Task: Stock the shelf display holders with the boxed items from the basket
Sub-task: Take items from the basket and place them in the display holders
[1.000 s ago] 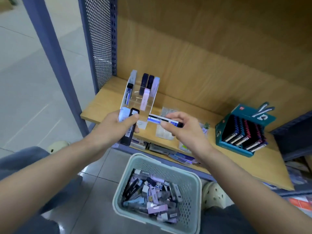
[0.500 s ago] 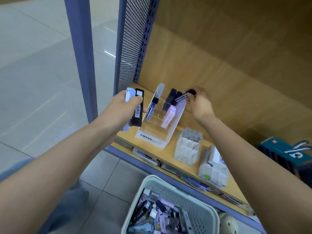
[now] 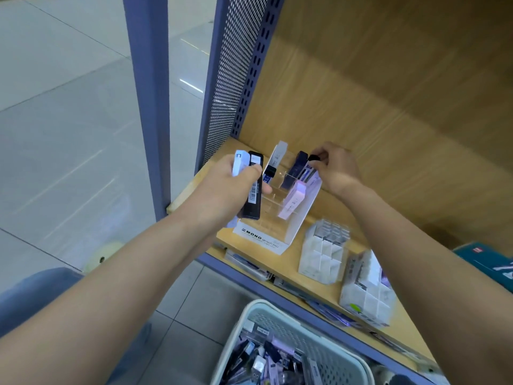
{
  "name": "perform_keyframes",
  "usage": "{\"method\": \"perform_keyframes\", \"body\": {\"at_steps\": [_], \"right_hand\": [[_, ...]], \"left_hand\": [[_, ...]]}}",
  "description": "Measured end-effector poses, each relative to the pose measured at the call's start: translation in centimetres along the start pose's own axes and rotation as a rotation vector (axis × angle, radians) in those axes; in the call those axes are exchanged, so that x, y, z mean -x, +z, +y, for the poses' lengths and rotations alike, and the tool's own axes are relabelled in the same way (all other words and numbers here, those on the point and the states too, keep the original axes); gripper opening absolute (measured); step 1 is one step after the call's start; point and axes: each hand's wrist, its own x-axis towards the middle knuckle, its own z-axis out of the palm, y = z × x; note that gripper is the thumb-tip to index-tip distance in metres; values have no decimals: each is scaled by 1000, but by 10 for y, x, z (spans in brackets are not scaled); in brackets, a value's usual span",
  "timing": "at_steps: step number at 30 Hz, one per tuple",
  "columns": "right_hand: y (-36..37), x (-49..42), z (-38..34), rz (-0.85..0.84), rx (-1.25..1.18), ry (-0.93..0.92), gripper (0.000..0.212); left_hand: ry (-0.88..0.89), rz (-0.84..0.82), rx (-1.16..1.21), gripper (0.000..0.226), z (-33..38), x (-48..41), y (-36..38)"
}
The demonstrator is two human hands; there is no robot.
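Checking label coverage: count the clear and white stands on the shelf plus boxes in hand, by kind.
Clear tiered stand: 1
White grid stands: 2
Black box, left hand: 1
Pale blue box, left hand: 1
Black-capped box, right hand: 1
Total: 6
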Motion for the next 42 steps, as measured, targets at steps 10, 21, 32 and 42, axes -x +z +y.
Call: {"method": "perform_keyframes", "body": {"at_steps": [10,21,32,42], "right_hand": [[14,2,7,117,123,16,30],[-6,67,-49,95,-338,-141,16],[-21,142,-78,-517,-903,105,19],[-26,146,-56,-37,-406,-209,36]], "left_hand": [[18,-13,13,9,-3,-2,3],[35,-16,-96,17,-12,0,5],[99,-27,-48,17,-9,5,8],[-79,43,43,19,4,8,4]]}}
